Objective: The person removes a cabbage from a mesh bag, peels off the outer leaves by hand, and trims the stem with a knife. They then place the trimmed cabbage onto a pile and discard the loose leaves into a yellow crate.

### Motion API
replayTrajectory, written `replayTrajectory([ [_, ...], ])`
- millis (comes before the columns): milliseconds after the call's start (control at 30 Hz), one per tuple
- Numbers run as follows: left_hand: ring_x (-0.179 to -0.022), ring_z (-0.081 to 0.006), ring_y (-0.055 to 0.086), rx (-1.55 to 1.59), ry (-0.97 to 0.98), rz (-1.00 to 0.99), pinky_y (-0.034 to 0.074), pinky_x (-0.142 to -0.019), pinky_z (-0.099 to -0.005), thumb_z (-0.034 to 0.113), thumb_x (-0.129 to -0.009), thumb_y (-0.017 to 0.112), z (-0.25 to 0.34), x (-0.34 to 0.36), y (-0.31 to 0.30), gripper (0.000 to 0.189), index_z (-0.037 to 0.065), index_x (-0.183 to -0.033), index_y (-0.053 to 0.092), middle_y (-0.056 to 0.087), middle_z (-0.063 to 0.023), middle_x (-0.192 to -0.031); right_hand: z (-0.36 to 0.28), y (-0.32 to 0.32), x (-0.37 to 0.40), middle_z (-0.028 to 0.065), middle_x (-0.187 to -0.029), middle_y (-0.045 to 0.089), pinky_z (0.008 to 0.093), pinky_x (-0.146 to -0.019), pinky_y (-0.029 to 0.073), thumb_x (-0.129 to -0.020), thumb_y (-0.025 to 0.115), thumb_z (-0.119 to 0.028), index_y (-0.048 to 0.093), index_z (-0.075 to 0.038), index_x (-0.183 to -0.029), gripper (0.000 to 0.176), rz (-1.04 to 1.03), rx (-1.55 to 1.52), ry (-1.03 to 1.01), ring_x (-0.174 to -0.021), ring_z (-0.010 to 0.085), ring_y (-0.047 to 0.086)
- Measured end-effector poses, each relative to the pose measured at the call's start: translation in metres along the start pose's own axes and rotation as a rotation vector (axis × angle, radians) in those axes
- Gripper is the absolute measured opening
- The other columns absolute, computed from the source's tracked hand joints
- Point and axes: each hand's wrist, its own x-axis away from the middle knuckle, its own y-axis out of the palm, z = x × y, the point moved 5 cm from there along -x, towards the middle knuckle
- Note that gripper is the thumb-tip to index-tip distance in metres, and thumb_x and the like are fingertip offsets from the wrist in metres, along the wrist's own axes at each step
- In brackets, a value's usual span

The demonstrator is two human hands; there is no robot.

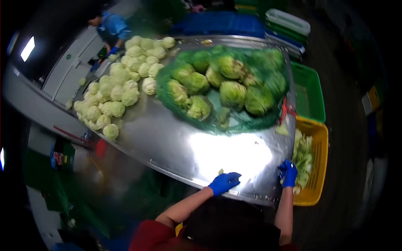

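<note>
My left hand (225, 183), in a blue glove, is low over the near edge of the metal table (167, 138), fingers stretched to the right and holding nothing I can see. A small green leaf scrap (220, 172) lies just beyond it. My right hand (288, 173), also gloved in blue, is at the table's right edge beside the yellow crate (322, 159), its fingers apart. Cut cabbage leaves (303, 157) fill part of that crate. Farther up the table, a green mesh bag (238, 128) lies spread with several untrimmed cabbages (233, 94) in it.
Pale trimmed cabbages (119, 90) are heaped along the table's left side. A green crate (310, 88) stands beyond the yellow one. Stacked crates (288, 21) and a blue container (222, 24) are behind the table. A person in blue (114, 27) works at the far left.
</note>
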Motion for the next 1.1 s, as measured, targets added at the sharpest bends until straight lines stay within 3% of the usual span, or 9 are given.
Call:
replayTrajectory([
  [100,-0.1,-0.0208,0.064,-0.01,0.009,0.114,0.05,-0.085,-0.0325,0.033,-0.09,0.061,-0.002,0.009,-0.01,0.034,0.014,-0.118,0.062,0.067,-0.0053,-0.109,0.044,0.027,0.05,0.0063,-0.072,0.068,0.0254,-0.034,0.035,-0.087,0.057,-0.019,0.065,-0.009,-0.107,0.025,-0.027,0.007,0.068,-0.039,0.0113,0.047],
  [367,-0.095,-0.0126,0.065,0.106,0.25,0.362,0.05,-0.088,-0.0286,0.01,-0.086,0.068,0.03,-0.055,-0.064,0.035,0.006,-0.121,0.062,0.071,-0.0056,-0.101,0.047,0.085,0.078,0.0083,-0.078,0.069,0.021,-0.038,0.034,-0.093,0.059,-0.022,0.066,-0.007,-0.106,0.022,-0.295,0.063,0.092,-0.041,0.0053,0.042],
  [400,-0.097,-0.0125,0.063,0.264,0.17,0.452,0.048,-0.091,-0.0279,0.008,-0.085,0.068,0.04,-0.062,-0.087,0.034,0.004,-0.119,0.062,0.069,-0.005,-0.104,0.045,0.084,0.076,0.0079,-0.077,0.069,0.021,-0.039,0.034,-0.093,0.059,-0.023,0.067,-0.007,-0.105,0.022,-0.281,0.055,0.087,-0.042,0.0053,0.042],
  [433,-0.102,-0.0138,0.06,0.133,0.339,0.586,0.048,-0.091,-0.0281,0.008,-0.084,0.069,0.034,-0.078,-0.11,0.038,0.004,-0.121,0.06,0.066,-0.0051,-0.112,0.042,0.082,0.074,0.0077,-0.077,0.069,0.0211,-0.039,0.035,-0.093,0.06,-0.023,0.067,-0.006,-0.104,0.022,-0.257,0.095,0.074,-0.042,0.0053,0.042],
  [533,-0.121,-0.0248,0.049,0.645,0.32,0.741,0.046,-0.098,-0.0364,0.0,-0.081,0.069,0.044,-0.142,-0.203,0.066,-0.001,-0.139,0.037,0.047,-0.0197,-0.134,0.047,0.084,0.074,0.006,-0.074,0.069,0.022,-0.041,0.036,-0.092,0.061,-0.023,0.069,-0.006,-0.1,0.02,-0.207,0.194,0.021,-0.044,0.0052,0.044],
  [767,-0.125,-0.0315,0.044,-0.033,0.271,0.73,0.04,-0.104,-0.038,0.032,-0.052,0.093,0.006,-0.28,-0.293,0.121,-0.002,-0.144,0.023,0.041,-0.0211,-0.137,0.058,0.084,0.076,0.0045,-0.071,0.067,0.0216,-0.044,0.039,-0.095,0.058,-0.019,0.068,-0.001,-0.096,0.02,-0.137,0.266,-0.208,-0.048,0.0064,0.052],
  [833,-0.124,-0.0313,0.045,0.212,0.37,0.558,0.039,-0.104,-0.0392,0.033,-0.05,0.093,0.07,-0.26,-0.28,0.121,-0.003,-0.143,0.024,0.043,-0.0202,-0.133,0.044,0.086,0.079,0.0078,-0.076,0.068,0.024,-0.05,0.045,-0.094,0.058,-0.013,0.067,0.001,-0.094,0.017,-0.14,0.278,-0.219,-0.057,0.0108,0.061],
  [900,-0.123,-0.0305,0.046,0.1,0.405,0.711,0.038,-0.105,-0.0402,0.032,-0.05,0.092,0.019,-0.287,-0.281,0.121,-0.004,-0.143,0.023,0.044,-0.0188,-0.133,0.036,0.086,0.084,0.009,-0.078,0.068,0.0253,-0.053,0.047,-0.092,0.056,-0.009,0.066,0.002,-0.093,0.015,-0.122,0.249,-0.188,-0.06,0.0131,0.063],
  [1100,-0.123,-0.0305,0.048,0.13,0.399,0.823,0.04,-0.104,-0.039,0.032,-0.051,0.092,0.029,-0.267,-0.277,0.116,-0.005,-0.141,0.029,0.047,-0.0198,-0.133,0.045,0.091,0.078,0.0067,-0.08,0.067,0.0252,-0.053,0.048,-0.089,0.059,-0.003,0.066,0.002,-0.09,0.009,-0.106,0.17,-0.235,-0.06,0.014,0.064],
])
